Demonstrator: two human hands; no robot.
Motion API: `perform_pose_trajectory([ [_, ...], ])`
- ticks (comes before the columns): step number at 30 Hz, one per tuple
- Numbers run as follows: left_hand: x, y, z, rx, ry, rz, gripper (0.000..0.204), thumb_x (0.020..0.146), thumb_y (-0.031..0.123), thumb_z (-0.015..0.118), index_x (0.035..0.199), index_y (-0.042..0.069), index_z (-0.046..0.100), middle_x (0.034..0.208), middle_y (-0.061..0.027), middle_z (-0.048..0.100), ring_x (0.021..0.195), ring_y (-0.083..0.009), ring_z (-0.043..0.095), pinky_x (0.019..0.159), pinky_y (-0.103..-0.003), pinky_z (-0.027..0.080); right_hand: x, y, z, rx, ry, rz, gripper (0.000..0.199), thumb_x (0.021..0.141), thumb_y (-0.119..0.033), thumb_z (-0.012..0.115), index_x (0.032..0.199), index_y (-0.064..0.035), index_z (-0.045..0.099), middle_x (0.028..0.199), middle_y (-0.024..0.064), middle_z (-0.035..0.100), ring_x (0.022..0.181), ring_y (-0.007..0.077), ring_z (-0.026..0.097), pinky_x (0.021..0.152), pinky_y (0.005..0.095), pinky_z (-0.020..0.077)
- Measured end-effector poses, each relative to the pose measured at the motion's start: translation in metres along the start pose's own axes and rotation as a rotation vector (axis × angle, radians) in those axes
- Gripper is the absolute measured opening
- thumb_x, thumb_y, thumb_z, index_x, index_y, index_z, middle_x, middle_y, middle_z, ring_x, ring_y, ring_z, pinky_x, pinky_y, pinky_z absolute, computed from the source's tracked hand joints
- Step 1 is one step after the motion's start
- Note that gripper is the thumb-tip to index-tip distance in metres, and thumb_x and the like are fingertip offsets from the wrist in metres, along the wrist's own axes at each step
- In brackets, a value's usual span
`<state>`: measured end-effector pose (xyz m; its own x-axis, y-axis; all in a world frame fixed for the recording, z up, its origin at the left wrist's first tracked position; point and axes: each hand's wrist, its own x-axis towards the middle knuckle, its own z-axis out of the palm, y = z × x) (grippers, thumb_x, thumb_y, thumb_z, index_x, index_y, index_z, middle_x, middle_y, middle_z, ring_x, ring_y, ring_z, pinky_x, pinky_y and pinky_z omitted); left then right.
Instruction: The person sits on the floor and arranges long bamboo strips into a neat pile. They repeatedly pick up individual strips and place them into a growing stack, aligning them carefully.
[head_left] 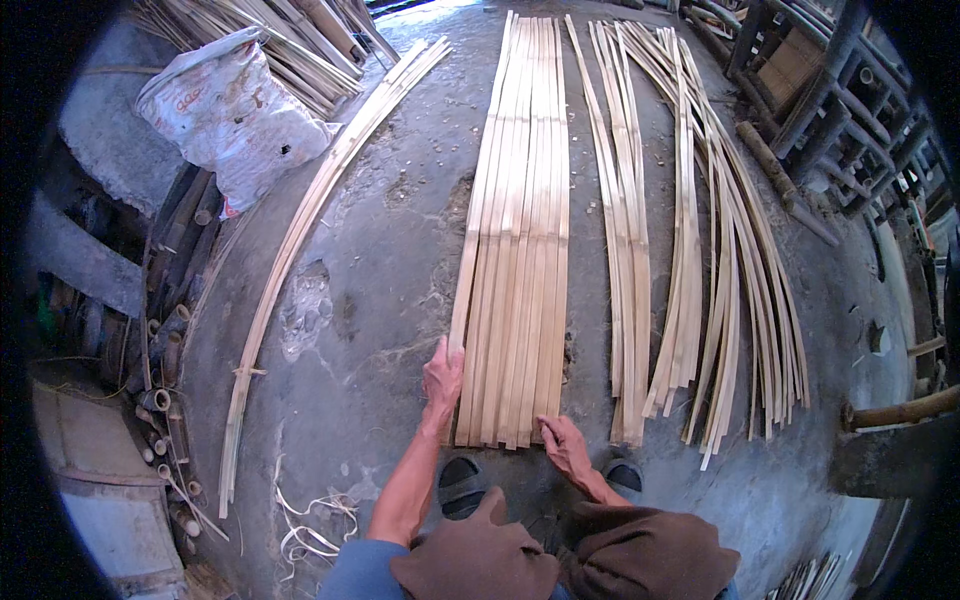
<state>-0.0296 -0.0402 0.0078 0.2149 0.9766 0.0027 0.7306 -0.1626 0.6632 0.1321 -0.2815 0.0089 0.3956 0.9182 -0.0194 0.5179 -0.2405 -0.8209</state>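
Squatting over the concrete floor (380,240), I see my left hand (442,372) laid against the left edge of the flat bundle of bamboo strips (515,250), fingers stretched open along the outermost strip, gripping nothing. My right hand (566,446) rests on the bundle's near end at its right corner, fingers spread flat on the strip tips, also holding nothing. That bundle lies straight ahead on the floor, running away from my sandals (462,484). Right of the bundle lie looser strips (628,250) and a fanned pile (735,300). Left of it, well apart, a long tied sheaf (300,230) curves past a white sack (235,115).
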Motion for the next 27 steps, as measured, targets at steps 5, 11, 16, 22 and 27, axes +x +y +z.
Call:
perform_pose_trajectory([
  [5, 0.008, 0.016, -0.018, -0.094, 0.068, 0.042, 0.051, 0.097, 0.033, 0.057, 0.140, 0.008, 0.051, 0.096, -0.0294, 0.068, 0.091, -0.0456, 0.067, 0.078, -0.053, 0.052, 0.000, 0.001, -0.004, 0.009, 0.016, 0.026, 0.020, 0.094, -0.009, 0.060, 0.113, -0.0051, 0.067, 0.083, 0.0156, 0.057, 0.076, 0.0308, 0.059, 0.068, 0.0376, 0.0477],
  [11, 0.019, -0.002, -0.015, 0.072, -0.060, -0.039, 0.051, 0.098, 0.036, 0.055, 0.142, 0.011, 0.050, 0.100, -0.0273, 0.068, 0.096, -0.0442, 0.066, 0.078, -0.054, 0.051, 0.000, 0.001, -0.003, 0.045, 0.007, 0.025, 0.021, 0.094, -0.009, 0.060, 0.114, -0.0042, 0.067, 0.085, 0.0162, 0.058, 0.078, 0.0313, 0.060, 0.069, 0.0373, 0.0481],
  [16, 0.019, 0.001, -0.011, 0.099, -0.069, -0.048, 0.050, 0.099, 0.037, 0.052, 0.143, 0.014, 0.049, 0.099, -0.0271, 0.068, 0.095, -0.0455, 0.066, 0.077, -0.055, 0.050, 0.000, 0.001, -0.004, 0.085, 0.030, -0.022, 0.024, 0.094, -0.009, 0.059, 0.117, -0.0069, 0.064, 0.083, 0.0164, 0.053, 0.077, 0.0340, 0.057, 0.069, 0.0421, 0.0464],
  [22, 0.022, -0.002, -0.008, 0.039, -0.040, -0.007, 0.048, 0.099, 0.036, 0.052, 0.142, 0.013, 0.050, 0.099, -0.0277, 0.067, 0.094, -0.0446, 0.067, 0.076, -0.054, 0.051, 0.000, 0.001, -0.004, 0.056, 0.014, 0.001, 0.022, 0.094, -0.011, 0.059, 0.115, -0.0071, 0.065, 0.084, 0.0166, 0.056, 0.079, 0.0340, 0.059, 0.069, 0.0415, 0.0475],
  [27, 0.025, -0.007, -0.009, 0.035, -0.007, 0.033, 0.048, 0.098, 0.034, 0.054, 0.141, 0.011, 0.051, 0.098, -0.0269, 0.068, 0.091, -0.0430, 0.068, 0.075, -0.052, 0.051, -0.001, 0.004, -0.003, 0.013, 0.024, -0.020, 0.020, 0.093, -0.012, 0.060, 0.112, -0.0074, 0.067, 0.081, 0.0163, 0.055, 0.077, 0.0325, 0.059, 0.068, 0.0400, 0.0475],
])
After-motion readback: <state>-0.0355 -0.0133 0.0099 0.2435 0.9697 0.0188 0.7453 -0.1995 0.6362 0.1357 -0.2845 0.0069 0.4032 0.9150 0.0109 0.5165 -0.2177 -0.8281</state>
